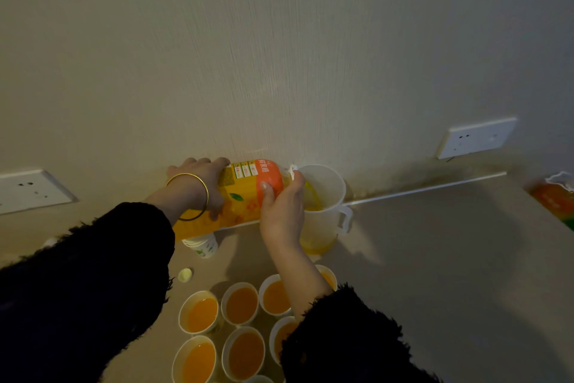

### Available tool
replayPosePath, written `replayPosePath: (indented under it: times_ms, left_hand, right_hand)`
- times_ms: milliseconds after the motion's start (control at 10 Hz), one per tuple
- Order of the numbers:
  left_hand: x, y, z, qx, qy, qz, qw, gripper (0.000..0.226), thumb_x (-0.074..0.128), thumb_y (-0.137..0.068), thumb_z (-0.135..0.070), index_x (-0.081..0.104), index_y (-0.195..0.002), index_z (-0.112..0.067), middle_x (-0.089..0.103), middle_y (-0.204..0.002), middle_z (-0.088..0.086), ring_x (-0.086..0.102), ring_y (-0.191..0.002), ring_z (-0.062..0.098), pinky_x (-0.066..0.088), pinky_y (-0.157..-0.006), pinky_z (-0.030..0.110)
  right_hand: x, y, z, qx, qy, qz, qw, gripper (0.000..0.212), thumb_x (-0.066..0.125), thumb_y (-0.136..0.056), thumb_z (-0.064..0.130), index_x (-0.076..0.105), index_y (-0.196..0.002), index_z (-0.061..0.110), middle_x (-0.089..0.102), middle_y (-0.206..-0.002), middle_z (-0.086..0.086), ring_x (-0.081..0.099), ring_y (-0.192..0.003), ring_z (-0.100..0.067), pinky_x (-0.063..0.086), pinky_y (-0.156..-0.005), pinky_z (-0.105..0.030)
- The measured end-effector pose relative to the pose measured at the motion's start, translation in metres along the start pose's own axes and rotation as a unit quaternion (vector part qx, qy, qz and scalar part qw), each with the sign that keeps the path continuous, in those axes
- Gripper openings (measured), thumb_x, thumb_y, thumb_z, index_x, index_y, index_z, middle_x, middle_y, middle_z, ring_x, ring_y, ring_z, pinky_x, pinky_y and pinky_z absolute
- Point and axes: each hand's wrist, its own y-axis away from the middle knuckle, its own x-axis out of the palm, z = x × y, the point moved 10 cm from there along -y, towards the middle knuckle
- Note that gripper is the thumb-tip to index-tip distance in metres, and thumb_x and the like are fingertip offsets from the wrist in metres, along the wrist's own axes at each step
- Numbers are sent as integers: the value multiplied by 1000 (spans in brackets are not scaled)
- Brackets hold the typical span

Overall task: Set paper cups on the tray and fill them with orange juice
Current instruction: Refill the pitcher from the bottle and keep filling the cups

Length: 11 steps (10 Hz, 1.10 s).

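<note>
Juice (313,196) runs from a bottle (245,193) held nearly level into a clear jug (326,187) at the back of the table (435,258), by the wall. The left hand (198,179) grips the bottle's base, fingers curled over it, and the right hand (281,208) clasps it near the neck, thumb on the label. The neck sits just inside the jug's rim.

Seven or so paper cups (242,303) stand close together at the near edge, already holding juice. No tray can be made out under them. A spare stack (205,246) sits beneath the bottle, with a cap (185,274) beside it.

The pour probably goes best with the right hand pinning the neck over the jug's mouth while the left lifts the base slowly, so the flow stays thin and does not gulp. The jug looks only part full, so there is room. The right sleeve (341,336) hangs over the filled cups and could tip one if that arm drops.
</note>
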Motion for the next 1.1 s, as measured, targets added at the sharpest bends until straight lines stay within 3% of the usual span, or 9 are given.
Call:
replayPosePath:
  times_ms: [1100]
  left_hand:
    - [-1, 0, 0, 1, -2, -3, 1000, 108, 84, -56, -37, 21, -142, -35, 44, -134, -1, 38, -125, 28, 38, -94, 45]
  right_hand:
    - [1, 2, -1, 17, -16, -5, 1000, 63, 51, -96, 31, 19, -147, 17, 41, -144, -5, 43, -131, -25, 41, -103, -38]
